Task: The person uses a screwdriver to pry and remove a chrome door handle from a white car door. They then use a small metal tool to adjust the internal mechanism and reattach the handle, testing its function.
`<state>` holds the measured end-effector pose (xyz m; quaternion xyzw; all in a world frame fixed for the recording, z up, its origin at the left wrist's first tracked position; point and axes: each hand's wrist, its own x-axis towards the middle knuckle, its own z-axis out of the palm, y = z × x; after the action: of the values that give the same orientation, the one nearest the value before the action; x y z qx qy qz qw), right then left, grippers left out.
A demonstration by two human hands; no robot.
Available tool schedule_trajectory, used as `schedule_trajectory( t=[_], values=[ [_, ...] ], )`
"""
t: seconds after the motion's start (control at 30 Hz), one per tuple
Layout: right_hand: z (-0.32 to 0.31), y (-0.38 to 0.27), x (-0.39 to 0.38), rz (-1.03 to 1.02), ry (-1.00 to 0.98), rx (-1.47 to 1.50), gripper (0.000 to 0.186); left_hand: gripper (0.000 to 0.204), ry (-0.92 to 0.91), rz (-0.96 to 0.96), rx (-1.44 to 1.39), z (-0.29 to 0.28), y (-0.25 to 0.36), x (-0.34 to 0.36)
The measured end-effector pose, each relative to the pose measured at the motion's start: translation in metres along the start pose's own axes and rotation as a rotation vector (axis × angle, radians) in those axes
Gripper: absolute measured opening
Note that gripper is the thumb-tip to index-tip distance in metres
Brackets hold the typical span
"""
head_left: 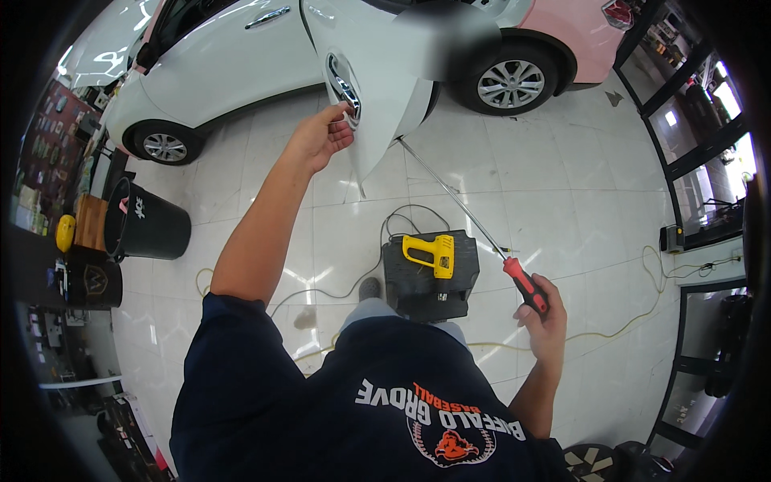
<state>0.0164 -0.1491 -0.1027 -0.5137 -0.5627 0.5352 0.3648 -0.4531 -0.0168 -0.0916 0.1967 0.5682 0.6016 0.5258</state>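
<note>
Open tiled floor [562, 185] lies right of the white panel [385, 96]; black box [430, 277] with yellow heat gun [434, 255] sits near the feet. Left hand [321, 136], fingers curled, grips the panel's chrome emblem [344, 84] at its edge. Right hand [542, 317] is clamped on the screwdriver [482, 229]: red handle low, long shaft slanting up-left, tip meeting the panel's lower edge.

Packaging, labels, signs, screens: few seen.
We log: black bucket [148, 221], floor left, w/ small white label on side; 2nd black container [95, 279] just below it, pale emblem on front; wall rack [44, 136] far left w/ small hanging packs, too blurred to sort. No screens seen.
</note>
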Motion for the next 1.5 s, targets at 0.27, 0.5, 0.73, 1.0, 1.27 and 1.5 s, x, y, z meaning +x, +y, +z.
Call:
schedule_trajectory(
  t=[0.27,0.5,0.73,1.0,1.27,1.5],
  values=[
    [-0.023,0.014,0.009,-0.176,0.005,0.028,0.065,0.023,0.007,0.006,0.088,-0.037,-0.030,-0.020],
    [-0.067,0.088,0.036,-0.005,0.477,0.135,0.046,0.031,0.107,-0.046,0.643,-0.116,-0.159,-0.071],
    [-0.045,0.485,-0.087,0.392,-0.485,-0.843,0.038,0.046,-0.683,-0.472,1.681,-0.225,-0.375,-0.201],
    [0.012,0.370,-0.183,0.859,-0.558,-0.195,0.029,0.023,-0.723,-0.385,1.469,-0.272,-0.342,-0.275],
    [0.107,0.297,-0.194,0.733,0.031,0.035,0.031,0.021,-0.899,0.014,1.761,-0.333,-0.316,-0.164],
    [0.182,0.293,-0.209,0.142,-0.119,-0.476,0.036,0.024,-0.125,-0.229,1.206,-0.301,-0.198,-0.074]
  ],
)
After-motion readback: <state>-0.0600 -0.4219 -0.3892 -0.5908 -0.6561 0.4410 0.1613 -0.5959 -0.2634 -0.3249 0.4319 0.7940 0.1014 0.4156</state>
